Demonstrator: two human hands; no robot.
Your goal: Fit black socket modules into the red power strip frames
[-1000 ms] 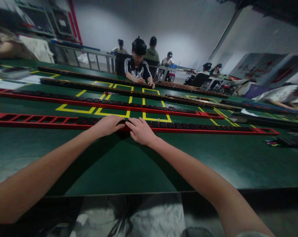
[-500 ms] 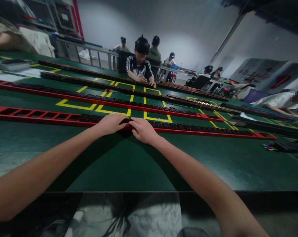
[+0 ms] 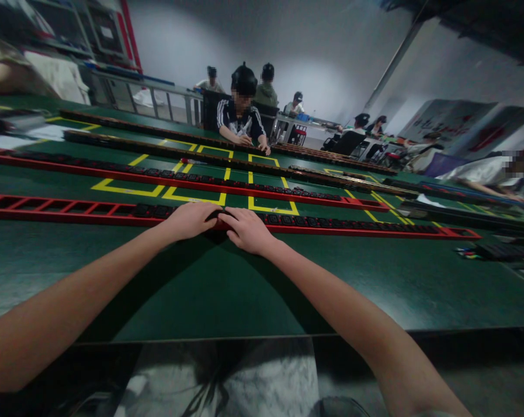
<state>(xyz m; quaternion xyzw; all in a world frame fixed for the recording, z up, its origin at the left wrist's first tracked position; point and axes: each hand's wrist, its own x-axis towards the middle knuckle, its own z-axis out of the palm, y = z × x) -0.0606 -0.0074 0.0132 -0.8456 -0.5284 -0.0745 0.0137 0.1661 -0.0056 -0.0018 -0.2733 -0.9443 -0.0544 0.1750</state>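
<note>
Resting left hand (image 3: 192, 220) and right hand (image 3: 250, 230) close together over black pieces (image 3: 299, 221) in the near red frame (image 3: 323, 231), on a green surface (image 3: 218, 301) marked with yellow tape (image 3: 273, 210). Facing a second red frame (image 3: 210, 187) beyond, then a co-worker (image 3: 240, 121) bent over a dark strip (image 3: 157, 131).

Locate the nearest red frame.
In the head view, the nearest red frame runs from the left edge across the green table, under the left hand and right hand.
</note>
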